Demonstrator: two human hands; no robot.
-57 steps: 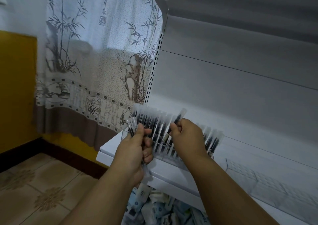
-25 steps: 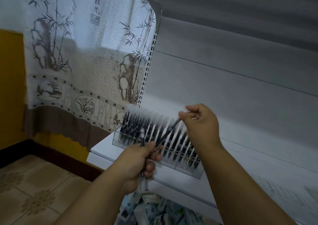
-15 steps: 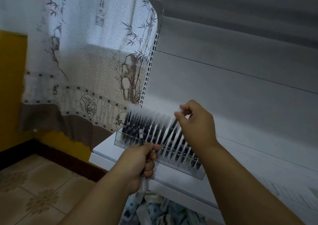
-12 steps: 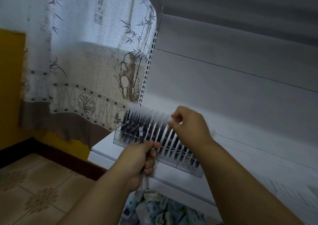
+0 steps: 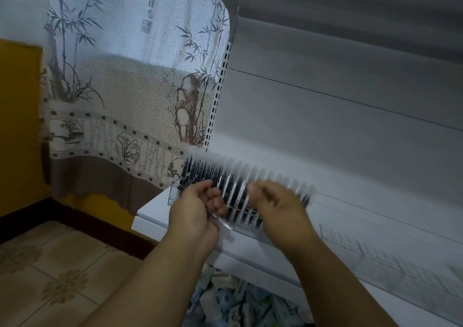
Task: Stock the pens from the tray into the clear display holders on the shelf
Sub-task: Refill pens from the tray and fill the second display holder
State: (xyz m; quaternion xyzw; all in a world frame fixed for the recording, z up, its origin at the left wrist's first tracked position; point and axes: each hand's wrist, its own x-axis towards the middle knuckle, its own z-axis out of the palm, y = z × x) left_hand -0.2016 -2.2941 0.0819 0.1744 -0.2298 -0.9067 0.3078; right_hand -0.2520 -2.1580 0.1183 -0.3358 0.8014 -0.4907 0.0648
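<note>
A clear display holder [image 5: 174, 193] stands at the left end of the white shelf [image 5: 150, 214], filled with several upright black pens with clear caps [image 5: 208, 174]. My left hand [image 5: 195, 211] is in front of the holder's left part and grips a clear-capped pen [image 5: 223, 222] that sticks out to the lower right. Blurred by motion, my right hand [image 5: 278, 206] is just right of it, in front of the holder's middle, fingers loose, with nothing visible in it. The hands hide the holder's front wall.
A second clear holder [image 5: 350, 249], empty, sits farther right on the shelf. Packets [image 5: 238, 301] are heaped below the shelf edge. A bamboo-print curtain [image 5: 125, 76] hangs left of the perforated shelf upright [image 5: 220, 88]. Tiled floor lies at lower left.
My right hand came down from the row of pens, no longer pinching one, and moved toward my left hand. My left hand tilted its pen and rose slightly.
</note>
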